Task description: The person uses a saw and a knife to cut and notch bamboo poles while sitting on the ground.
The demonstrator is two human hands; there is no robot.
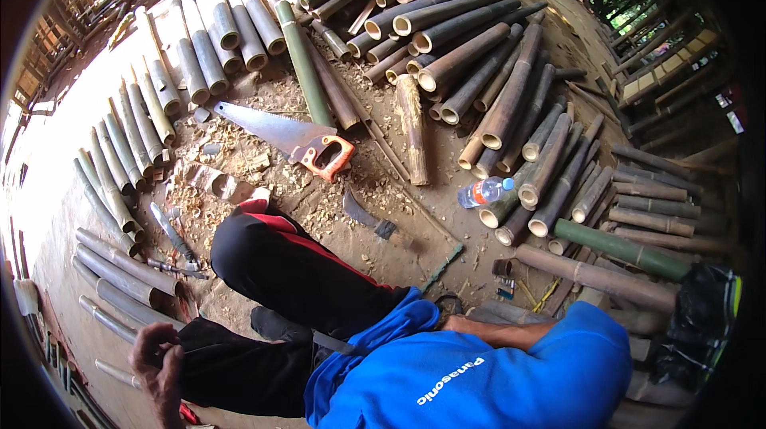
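Observation:
My left hand (pixel 155 359) is raised at the lower left, beside my black-trousered knee. Its fingers are loosely bent and apart from the thumb, and I see nothing in it. Nearest to it lie several split or cut bamboo lengths (pixel 120 275). My right forearm (pixel 499 332) runs behind the blue shirt, which hides the right hand. On the ground ahead rest a handsaw (pixel 275 132) with an orange handle and a curved blade tool (pixel 365 210) with a dark collar. A knife with a dark handle (pixel 171 234) lies left of my knee.
Bamboo tubes (pixel 471 54) are piled ahead and to the right, with more in rows (pixel 215 30) at the far left. A short wooden billet (pixel 412 130) and a plastic bottle (pixel 483 192) are on the ground. Shavings (pixel 279 182) litter the dirt. A black bag (pixel 698 325) sits far right.

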